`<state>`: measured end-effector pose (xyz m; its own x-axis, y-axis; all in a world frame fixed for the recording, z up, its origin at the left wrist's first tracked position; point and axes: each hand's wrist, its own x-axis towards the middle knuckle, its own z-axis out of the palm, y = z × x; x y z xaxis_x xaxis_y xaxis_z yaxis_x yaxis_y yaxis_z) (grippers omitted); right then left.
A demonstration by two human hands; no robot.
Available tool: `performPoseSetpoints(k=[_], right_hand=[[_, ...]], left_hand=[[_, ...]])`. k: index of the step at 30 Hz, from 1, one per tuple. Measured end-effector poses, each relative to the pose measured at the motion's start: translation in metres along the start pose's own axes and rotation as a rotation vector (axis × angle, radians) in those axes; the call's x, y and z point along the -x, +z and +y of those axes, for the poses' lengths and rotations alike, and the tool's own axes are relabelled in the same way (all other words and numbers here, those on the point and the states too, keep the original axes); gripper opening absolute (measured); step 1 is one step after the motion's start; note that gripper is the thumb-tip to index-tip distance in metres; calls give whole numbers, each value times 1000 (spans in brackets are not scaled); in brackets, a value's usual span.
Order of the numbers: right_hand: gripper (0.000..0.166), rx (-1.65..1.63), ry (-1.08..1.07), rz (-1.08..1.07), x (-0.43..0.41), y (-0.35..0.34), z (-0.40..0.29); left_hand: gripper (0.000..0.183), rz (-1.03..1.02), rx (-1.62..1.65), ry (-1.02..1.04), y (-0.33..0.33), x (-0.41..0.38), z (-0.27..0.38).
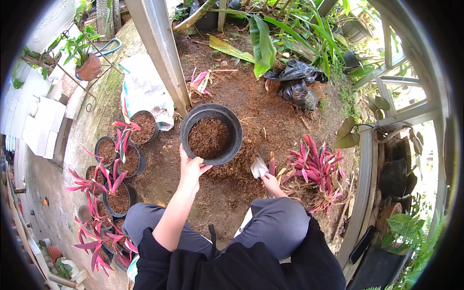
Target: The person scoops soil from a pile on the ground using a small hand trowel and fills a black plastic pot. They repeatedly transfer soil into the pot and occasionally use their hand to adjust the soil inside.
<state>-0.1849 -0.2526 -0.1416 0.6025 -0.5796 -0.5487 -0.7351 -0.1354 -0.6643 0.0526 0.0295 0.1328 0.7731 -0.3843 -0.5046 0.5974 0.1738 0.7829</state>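
My left hand (191,167) grips the near rim of a black plastic plant pot (186,135), which is partly filled with brown fibrous potting material (209,138). Low at the right, my right hand (272,184) is closed on a hand trowel (259,167); its pale, soiled blade points away from me, at the edge of a heap of the same brown material (235,165). Right of that hand lies a bunch of pink-red leafy plants (317,163) with bare roots. How deep the pot is filled cannot be told exactly.
Several black pots with pink-leaved plants (117,199) stand at the left. A metal post (163,47) rises beyond them, beside a white plastic sack (145,87). A black plastic bag (299,87) lies at the far right, near broad green leaves. A metal frame (364,174) borders the right side.
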Motion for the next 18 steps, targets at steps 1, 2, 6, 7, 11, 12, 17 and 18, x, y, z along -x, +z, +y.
performPoseSetpoints(k=[1, 2, 6, 7, 11, 12, 17, 18], right_hand=[[21, -186, 135, -138, 9, 12, -11], [19, -243, 154, -164, 19, 19, -22], [16, -340, 184, -125, 44, -16, -44], [16, -344, 192, -125, 49, -25, -45], [21, -191, 145, -119, 57, -69, -84], [22, -131, 106, -102, 59, -83, -94], [29, 178, -159, -10, 82, -137, -185], [29, 198, -190, -6, 85, -149, -200]], left_hand=[[73, 36, -19, 1, -6, 3, -1], [74, 60, -33, -2, -13, 7, -2], [76, 31, -35, -12, -9, 5, -7], [76, 17, -35, -15, -8, 5, -9], [79, 17, -35, -36, -9, -1, -6], [80, 25, -38, -51, -7, -2, -6], [81, 39, -74, -62, -9, -2, -7], [80, 30, -84, -63, -7, -2, -8]])
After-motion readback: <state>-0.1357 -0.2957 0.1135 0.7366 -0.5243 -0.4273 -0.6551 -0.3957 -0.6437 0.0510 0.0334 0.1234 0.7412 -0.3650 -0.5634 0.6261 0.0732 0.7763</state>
